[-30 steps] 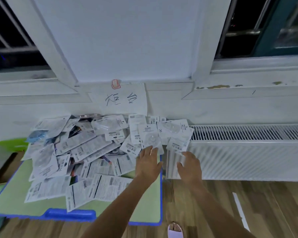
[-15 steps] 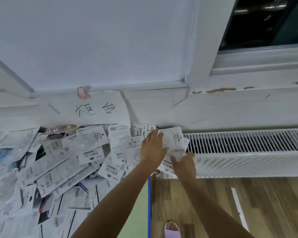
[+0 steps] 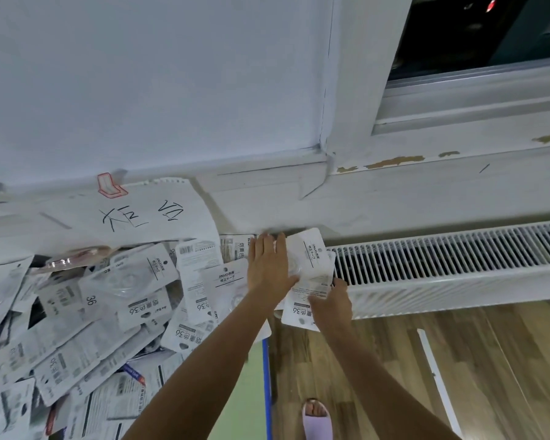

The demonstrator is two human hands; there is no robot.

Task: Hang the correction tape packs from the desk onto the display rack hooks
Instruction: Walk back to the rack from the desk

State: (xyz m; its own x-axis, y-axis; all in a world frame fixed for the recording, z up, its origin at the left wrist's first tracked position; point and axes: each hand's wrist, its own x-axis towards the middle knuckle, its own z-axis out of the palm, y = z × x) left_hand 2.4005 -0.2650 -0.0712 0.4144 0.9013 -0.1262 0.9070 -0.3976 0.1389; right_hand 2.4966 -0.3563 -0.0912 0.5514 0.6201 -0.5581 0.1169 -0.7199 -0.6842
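A heap of white correction tape packs [image 3: 115, 312] covers the green desk [image 3: 238, 408] with a blue edge. At the heap's far right corner, my left hand [image 3: 269, 269] lies flat with straight fingers on a small stack of packs [image 3: 308, 258]. My right hand [image 3: 331, 304] grips the near end of that same stack [image 3: 302, 308] from below, at the desk's right edge beside the radiator. No display rack or hooks are in view.
A white radiator [image 3: 451, 265] runs along the wall to the right of the desk. A handwritten paper sign [image 3: 134, 217] is taped to the wall above the heap. Wooden floor [image 3: 394, 360] lies below, with a slippered foot [image 3: 316, 419].
Both hands reached from the near right side of the heap to its far right corner. The left hand now presses on the stack there and the right hand has closed on it.
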